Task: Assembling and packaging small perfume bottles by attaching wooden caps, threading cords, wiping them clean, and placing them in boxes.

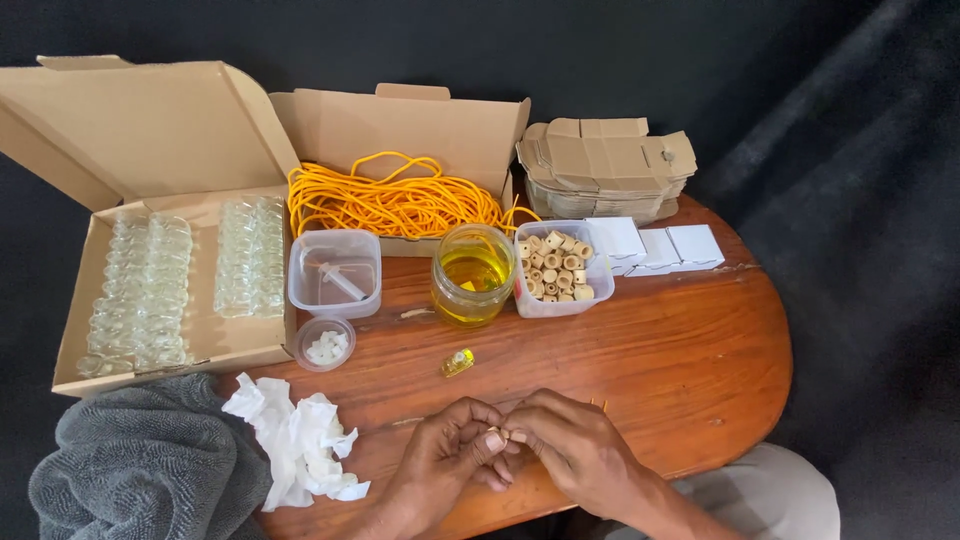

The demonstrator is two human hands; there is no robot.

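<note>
Both hands meet at the near edge of the table (pixel 680 350): the left hand (pixel 445 455) and right hand (pixel 575 450) pinch a tiny pale piece (pixel 497 433) between closed fingertips; its direction is too small to tell. A small yellow vial (pixel 457 362) lies just beyond, tilted up-right, before the jar of yellow liquid (pixel 472 275).

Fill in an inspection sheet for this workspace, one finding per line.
Surface: oval wooden table.
Job's things: tiny piece, too small to identify, pinched between both hands; small yellow vial lying nearby.
Clutter: jar of yellow liquid, tub of wooden beads, box of glass vials, crumpled tissue, grey towel.
Grips: left hand and right hand, fingertips together.
Cables: orange cord, coiled in a box.
Surroundings: dark cloth backdrop.
</note>
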